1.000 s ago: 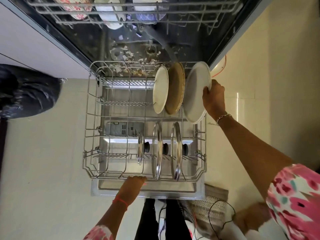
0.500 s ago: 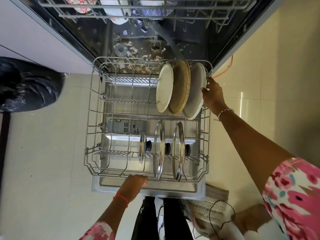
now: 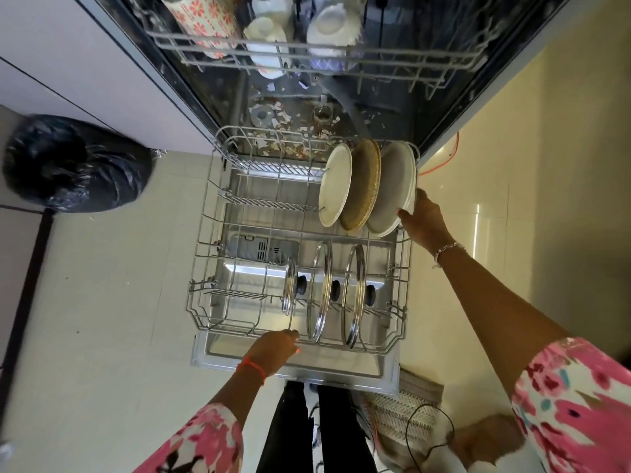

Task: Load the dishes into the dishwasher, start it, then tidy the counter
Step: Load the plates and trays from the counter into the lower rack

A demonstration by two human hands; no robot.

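Observation:
The lower dishwasher rack (image 3: 205, 254) is pulled out over the open door. At its far right stand three plates on edge: a white plate (image 3: 335, 186), a brown woven-looking plate (image 3: 363, 186) and a larger white plate (image 3: 392, 192). My right hand (image 3: 425, 220) holds the lower right rim of that larger white plate, which sits in the rack slot. Three glass pot lids (image 3: 321, 295) stand in the near row. My left hand (image 3: 276, 348) grips the front wire of the rack.
The upper rack (image 3: 341, 54) holds cups and a patterned mug inside the dishwasher. A black rubbish bag (image 3: 75, 162) lies on the floor at the left. An orange cable (image 3: 444, 162) runs along the right side. A woven mat and black cord lie by my feet.
My right hand lowered the larger white plate into the rack beside the brown plate and slid down to its lower rim. My left hand has stayed on the rack's front.

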